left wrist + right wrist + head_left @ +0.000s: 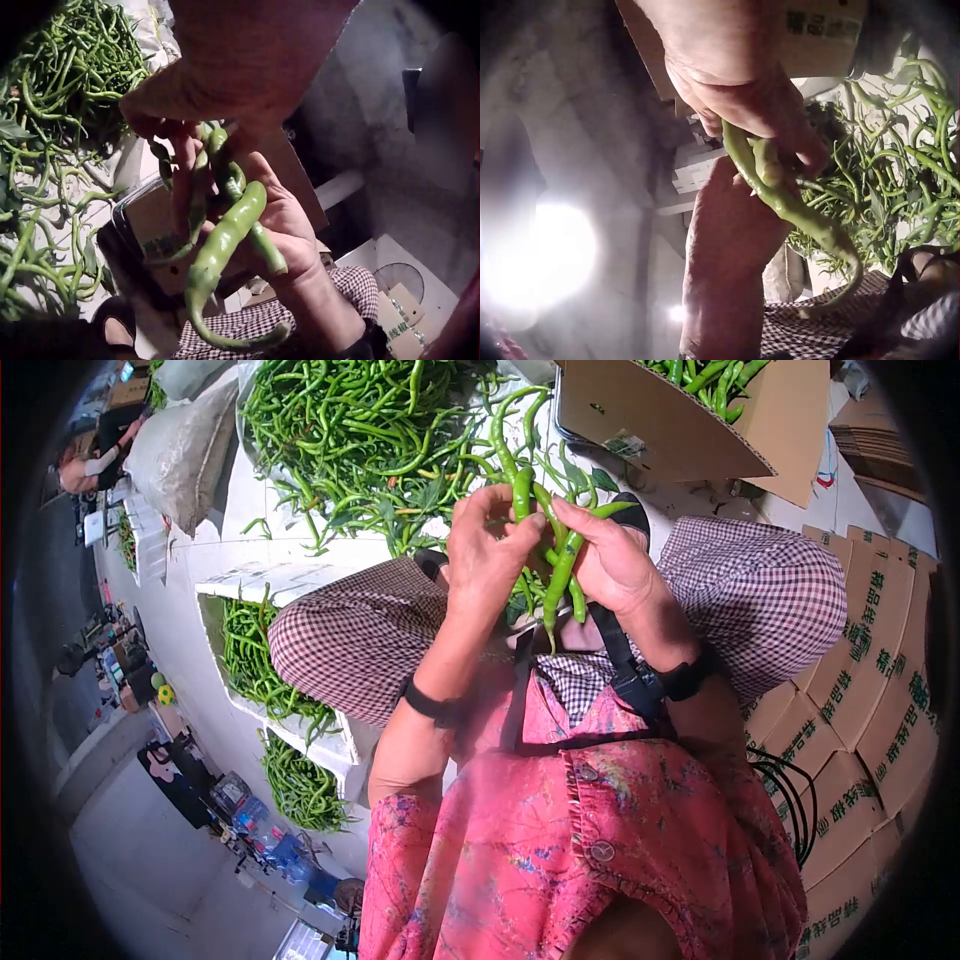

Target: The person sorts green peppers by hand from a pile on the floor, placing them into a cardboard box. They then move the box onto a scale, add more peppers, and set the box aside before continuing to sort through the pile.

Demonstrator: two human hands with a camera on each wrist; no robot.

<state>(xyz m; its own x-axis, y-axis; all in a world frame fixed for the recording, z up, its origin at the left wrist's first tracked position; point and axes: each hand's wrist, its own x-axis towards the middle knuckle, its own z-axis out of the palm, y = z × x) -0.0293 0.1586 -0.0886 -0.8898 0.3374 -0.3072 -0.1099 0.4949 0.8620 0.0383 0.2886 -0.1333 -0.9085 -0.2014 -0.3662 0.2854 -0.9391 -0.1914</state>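
Note:
Between both hands, above the lap, is a small bunch of long green chili peppers [562, 575]. The left hand [485, 552] pinches peppers between thumb and fingers, its fingertips close to those of the other hand. From the other side, the right hand [615, 565] holds the bunch with its thumb laid over it. One thick, curved chili pepper [229, 236] hangs out in front of the right palm in the left wrist view. In the right wrist view, a chili pepper [802, 217] crosses below the right hand, and its curled end overlaps the checked trousers.
A large heap of chili peppers [350, 440] lies on the floor ahead. An open cardboard box [665, 425] holding peppers stands at the front right. On the left, a white box [300, 725] contains more. Flattened printed cartons [850, 710] cover the right side. Another person [95, 465] sits far left.

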